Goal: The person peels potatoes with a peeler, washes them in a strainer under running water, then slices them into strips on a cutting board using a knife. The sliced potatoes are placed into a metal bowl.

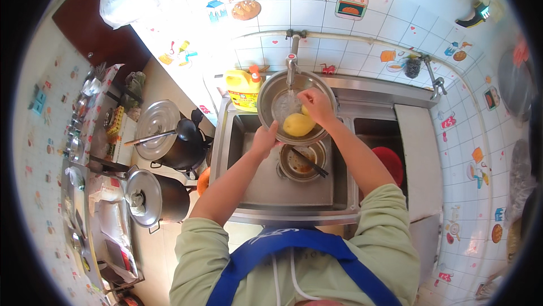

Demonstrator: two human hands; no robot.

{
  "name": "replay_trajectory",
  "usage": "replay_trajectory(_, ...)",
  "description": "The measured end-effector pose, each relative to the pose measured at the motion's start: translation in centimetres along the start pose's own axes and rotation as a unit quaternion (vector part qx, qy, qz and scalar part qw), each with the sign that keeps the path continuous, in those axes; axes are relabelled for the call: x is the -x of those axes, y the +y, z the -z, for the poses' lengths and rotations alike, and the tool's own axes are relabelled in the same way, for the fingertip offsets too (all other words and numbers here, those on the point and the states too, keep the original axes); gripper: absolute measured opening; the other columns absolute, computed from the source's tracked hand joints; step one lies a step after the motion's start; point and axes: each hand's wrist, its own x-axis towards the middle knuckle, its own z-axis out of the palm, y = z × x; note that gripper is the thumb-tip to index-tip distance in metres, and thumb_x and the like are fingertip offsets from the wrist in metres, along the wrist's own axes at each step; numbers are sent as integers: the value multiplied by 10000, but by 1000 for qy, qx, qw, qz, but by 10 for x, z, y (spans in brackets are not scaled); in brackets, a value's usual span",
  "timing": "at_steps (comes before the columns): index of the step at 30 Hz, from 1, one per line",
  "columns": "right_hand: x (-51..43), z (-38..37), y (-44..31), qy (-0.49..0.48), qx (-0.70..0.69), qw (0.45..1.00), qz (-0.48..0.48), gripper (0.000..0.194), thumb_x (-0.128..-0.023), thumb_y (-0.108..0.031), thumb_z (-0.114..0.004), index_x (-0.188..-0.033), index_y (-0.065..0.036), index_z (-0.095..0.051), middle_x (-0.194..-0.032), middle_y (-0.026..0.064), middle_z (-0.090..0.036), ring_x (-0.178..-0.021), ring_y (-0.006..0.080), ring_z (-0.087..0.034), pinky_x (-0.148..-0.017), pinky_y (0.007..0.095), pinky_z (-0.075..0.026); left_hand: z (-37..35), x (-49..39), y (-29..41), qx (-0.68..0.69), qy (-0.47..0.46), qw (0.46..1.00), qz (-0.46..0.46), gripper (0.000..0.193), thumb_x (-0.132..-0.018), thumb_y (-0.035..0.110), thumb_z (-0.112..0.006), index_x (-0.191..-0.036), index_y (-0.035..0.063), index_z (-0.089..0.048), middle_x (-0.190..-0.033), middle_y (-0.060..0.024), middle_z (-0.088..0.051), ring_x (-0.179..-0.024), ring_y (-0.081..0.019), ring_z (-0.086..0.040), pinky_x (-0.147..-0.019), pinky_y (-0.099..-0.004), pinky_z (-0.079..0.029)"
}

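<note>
My left hand [265, 139] grips the near-left rim of a round stainless steel bowl [271, 83], thumb over the edge. Water [290, 99] runs into the bowl from a metal faucet [291, 63]. Inside lies a smooth yellow fruit or vegetable [298, 125], with part of a second yellow piece [305, 110] behind it. Over the bowl, my right hand [316, 104] has curled fingers close to the stream, beside the second piece. Whether it holds anything is hidden. Below the bowl, in the sink basin [263, 187], sits a smaller soiled metal bowl [292, 164] with dark chopsticks [312, 163].
A yellow detergent jug [242, 89] stands behind the left basin. The right basin contains a red round container [388, 164], beside a pale board [418, 153]. Two large lidded pots [182, 149] [169, 198] stand at left, a ladle [185, 130] across one lid. Another faucet [437, 81] is at right.
</note>
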Motion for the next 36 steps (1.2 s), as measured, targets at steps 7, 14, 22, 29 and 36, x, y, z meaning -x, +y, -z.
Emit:
replay_trajectory(7, 20, -24, -23, -219, -152, 939, -217, 170, -834, -163, -636, -826, 5, -655, -672, 92, -641, -571, 154, -593, -585, 295, -460, -15, -1, -9, -23, 1, 999, 50, 402, -961, 351, -503, -1017, -37, -590, -891, -115, -651, -704, -167, -651, -568, -255, -563)
replay_trajectory(14, 23, -27, -12, -307, -46, 936, -168, 371, -856, -262, -607, -549, -54, -622, -516, 27, -569, -537, 119, -550, -566, 296, -432, -22, 11, -10, 15, -28, 999, 27, 442, -955, 347, -516, -985, -88, -589, -896, -145, -646, -729, -197, -671, -580, -260, -578)
replay_trajectory(22, 31, -26, -6, -362, -305, 789, -393, 198, -921, -208, -589, -882, -20, -638, -821, 34, -619, -709, 104, -565, -621, 229, -485, -13, 13, -20, 22, -78, 994, 69, 382, -965, 355, -499, -1065, 0, -599, -959, -101, -650, -808, -193, -667, -676, -279, -581)
replay_trajectory(29, 43, -37, -9, -304, -378, 749, -451, 205, -952, -225, -546, -887, -39, -603, -819, 35, -590, -729, 111, -559, -598, 203, -468, -3, 3, -36, 2, -65, 995, 74, 371, -964, 364, -506, -1050, 15, -598, -969, -100, -646, -818, -199, -664, -689, -312, -580)
replay_trajectory(36, 33, -52, -7, -173, -503, 705, -470, 215, -970, -224, -511, -884, -39, -579, -792, 31, -582, -676, 96, -560, -555, 192, -470, 2, 7, -23, 12, -34, 997, 62, 365, -956, 348, -523, -1016, -2, -607, -909, -93, -653, -772, -200, -666, -644, -304, -573)
